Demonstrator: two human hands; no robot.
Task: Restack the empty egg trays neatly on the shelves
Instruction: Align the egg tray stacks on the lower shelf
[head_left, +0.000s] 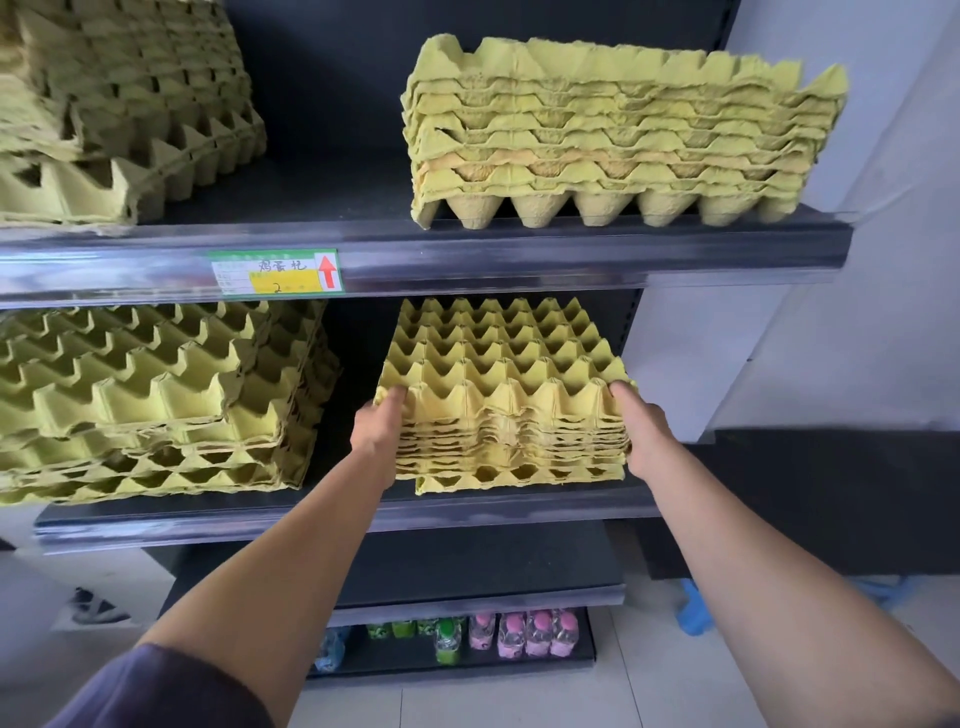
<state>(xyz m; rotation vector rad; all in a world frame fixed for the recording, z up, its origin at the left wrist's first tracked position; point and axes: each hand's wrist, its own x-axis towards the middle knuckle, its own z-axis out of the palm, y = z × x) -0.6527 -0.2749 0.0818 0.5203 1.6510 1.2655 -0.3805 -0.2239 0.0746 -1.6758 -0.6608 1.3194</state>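
Bare-armed, left hand (379, 434) and right hand (641, 431) grip the near corners of the tray stack (498, 364) at frame centre on the middle shelf (467, 512), fingers curled round its sides. Squaring-up seems underway; next, likely an even push inward.

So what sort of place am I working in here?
Probably a small shop: dark shelves with a handwritten price label on the rail, shrink-wrapped drink bottles on the bottom shelf, and the egg tray stack gripped by the left hand and right hand.
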